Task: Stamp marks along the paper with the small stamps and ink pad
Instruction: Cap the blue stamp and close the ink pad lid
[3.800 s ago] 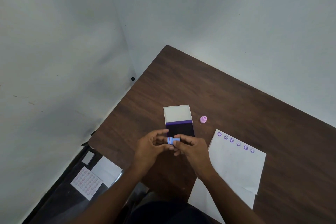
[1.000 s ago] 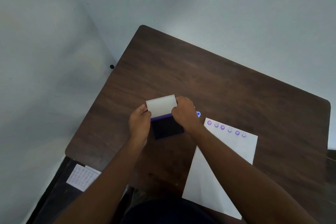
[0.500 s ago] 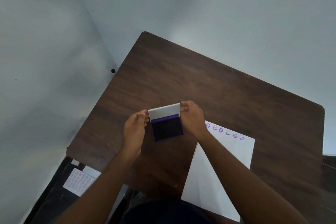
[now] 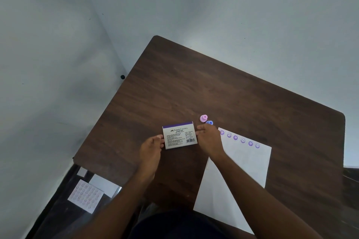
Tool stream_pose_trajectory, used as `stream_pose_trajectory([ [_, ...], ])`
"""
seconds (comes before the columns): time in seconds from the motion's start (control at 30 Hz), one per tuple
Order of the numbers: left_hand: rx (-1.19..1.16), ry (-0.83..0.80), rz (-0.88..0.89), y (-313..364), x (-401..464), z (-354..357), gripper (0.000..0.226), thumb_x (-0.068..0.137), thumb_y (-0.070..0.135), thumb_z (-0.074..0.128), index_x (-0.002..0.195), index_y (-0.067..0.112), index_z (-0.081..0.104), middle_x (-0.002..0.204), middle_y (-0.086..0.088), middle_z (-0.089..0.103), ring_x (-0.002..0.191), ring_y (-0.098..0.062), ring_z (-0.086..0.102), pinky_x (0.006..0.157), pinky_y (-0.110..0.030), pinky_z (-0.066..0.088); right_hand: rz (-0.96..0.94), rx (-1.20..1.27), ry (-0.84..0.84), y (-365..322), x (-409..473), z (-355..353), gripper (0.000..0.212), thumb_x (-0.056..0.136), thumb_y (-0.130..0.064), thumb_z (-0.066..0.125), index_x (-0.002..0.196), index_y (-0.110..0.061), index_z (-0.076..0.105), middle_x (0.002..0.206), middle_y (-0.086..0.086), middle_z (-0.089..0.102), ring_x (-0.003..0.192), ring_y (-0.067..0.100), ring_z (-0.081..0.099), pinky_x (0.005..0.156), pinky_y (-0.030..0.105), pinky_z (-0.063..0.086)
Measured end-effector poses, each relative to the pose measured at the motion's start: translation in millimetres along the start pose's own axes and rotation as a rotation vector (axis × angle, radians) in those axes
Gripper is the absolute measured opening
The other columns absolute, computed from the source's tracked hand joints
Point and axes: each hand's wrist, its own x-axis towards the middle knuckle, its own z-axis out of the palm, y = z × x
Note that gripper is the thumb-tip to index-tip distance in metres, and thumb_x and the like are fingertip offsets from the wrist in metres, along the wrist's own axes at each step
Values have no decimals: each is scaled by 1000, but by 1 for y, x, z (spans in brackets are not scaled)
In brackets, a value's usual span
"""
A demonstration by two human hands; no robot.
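Note:
The ink pad (image 4: 179,135) lies on the brown table (image 4: 204,87) with its printed white lid closed. My left hand (image 4: 152,146) touches its left edge with the fingertips. My right hand (image 4: 208,138) touches its right edge. A pink stamp (image 4: 203,118) and a blue stamp (image 4: 209,122) stand just beyond my right hand. The white paper (image 4: 239,170) lies to the right, with a row of several purple smiley marks (image 4: 240,139) along its far edge.
On the dark floor at the lower left lie a sheet with rows of small round shapes (image 4: 85,196) and a plain white sheet (image 4: 105,184). The table sits in a corner of pale walls, with a small black dot (image 4: 122,77) on the left wall.
The ink pad's lid has been folded down over the dark pad, so it is now closed. Earlier the blue stamp was in both hands; it now stands beside the pink one.

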Motion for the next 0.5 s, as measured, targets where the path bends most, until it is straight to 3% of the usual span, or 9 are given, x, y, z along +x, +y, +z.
stream_pose_trajectory([
  [0.07, 15, -7, 4, -2, 2, 1, 21, 98, 17, 44, 104, 15, 64, 96, 1, 69, 89, -9, 63, 75, -22, 49, 19, -25, -35, 1, 0, 0, 22, 88, -7, 52, 107, -6, 64, 94, 7, 63, 87, 17, 58, 86, 35, 52],
  [0.17, 39, -16, -2, -4, 5, 0, 20, 98, 20, 45, 100, 18, 65, 96, 2, 70, 90, -11, 64, 73, -23, 48, -12, -46, -1, 7, 6, 6, 16, 88, -3, 58, 102, -2, 67, 106, 15, 70, 93, 25, 68, 84, 38, 57],
  [0.27, 98, -27, 10, -7, 8, -1, 20, 97, 25, 47, 103, 20, 65, 98, 4, 69, 93, -13, 64, 72, -23, 47, -5, -63, 15, 7, 8, 7, 16, 89, -4, 58, 102, -1, 67, 106, 15, 71, 94, 25, 68, 83, 36, 57],
  [0.4, 202, 24, 139, 0, 6, -2, 17, 96, 27, 49, 102, 23, 64, 99, 5, 68, 95, -11, 64, 78, -26, 50, -34, -111, 5, 0, -1, 0, 21, 90, -8, 50, 103, -3, 66, 101, 12, 69, 92, 24, 64, 73, 24, 45],
  [0.5, 289, 10, 283, 12, -4, -5, 19, 97, 34, 47, 103, 28, 64, 100, 9, 67, 93, -3, 64, 71, -17, 48, -100, -206, 96, -6, -10, -5, 25, 99, -17, 43, 91, -5, 63, 98, 12, 70, 86, 21, 65, 68, 22, 41],
])
